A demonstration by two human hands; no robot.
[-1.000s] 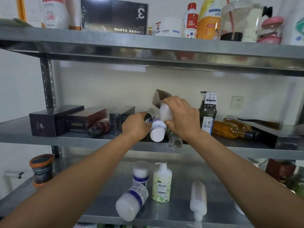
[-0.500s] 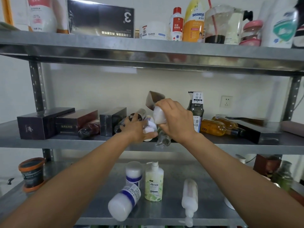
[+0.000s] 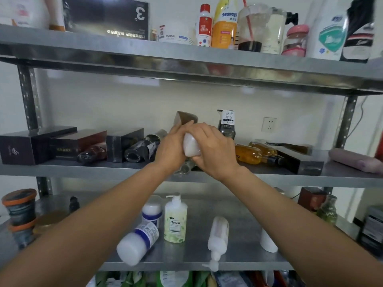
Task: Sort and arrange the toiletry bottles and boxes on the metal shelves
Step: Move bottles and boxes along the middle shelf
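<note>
I hold a white tube (image 3: 190,147) with a brown end (image 3: 184,119) upright over the middle metal shelf (image 3: 83,169). My right hand (image 3: 215,150) wraps it from the right. My left hand (image 3: 171,150) presses against its left side and the brown end. A small clear bottle (image 3: 184,168) lies on the shelf just below both hands. Dark boxes (image 3: 78,141) and dark bottles lying on their sides (image 3: 143,148) fill the shelf to the left. To the right stand a dark pump bottle (image 3: 227,125) and lying amber bottles (image 3: 248,154).
On the lower shelf a green pump bottle (image 3: 175,222) stands upright. Beside it a white jar with a blue band (image 3: 136,241) and a white pump bottle (image 3: 217,235) lie on their sides. The top shelf (image 3: 186,52) is crowded with bottles and a black box (image 3: 105,16).
My left hand has left the white-capped bottle lying on the middle shelf and risen to join my right hand on the white tube. The view has shifted slightly.
</note>
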